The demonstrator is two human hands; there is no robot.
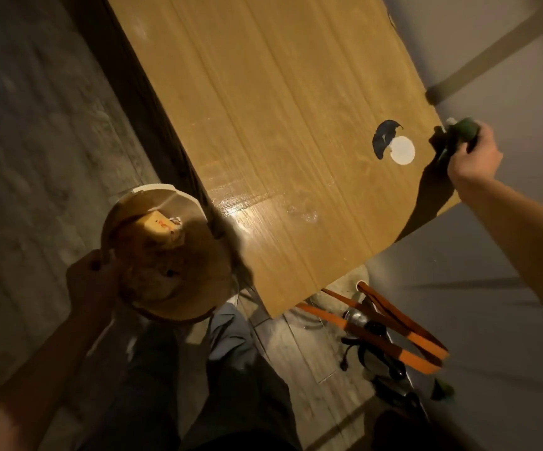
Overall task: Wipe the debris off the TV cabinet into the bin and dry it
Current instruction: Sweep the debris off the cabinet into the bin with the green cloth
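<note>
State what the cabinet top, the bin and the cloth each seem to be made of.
Cabinet top: wood or wood-look laminate; grain lines, glossy sheen.
Bin: probably plastic; thin, smooth pale rim.
Cloth, gripped in the right hand: soft green fabric; it bunches, though blur hides its weave.

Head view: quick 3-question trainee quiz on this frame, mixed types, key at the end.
1. True or false: the left hand grips the rim of the bin.
2. What does the right hand hold? A) a green cloth B) a spray bottle C) a brush
3. Fill in: on the wooden cabinet top, beside the dark cable hole, lies a round ____ disc.

Key:
1. True; the bin is held beside the cabinet's edge, with a yellowish carton among the waste inside.
2. A; the green cloth is bunched in the fingers at the far edge of the top.
3. white
</note>
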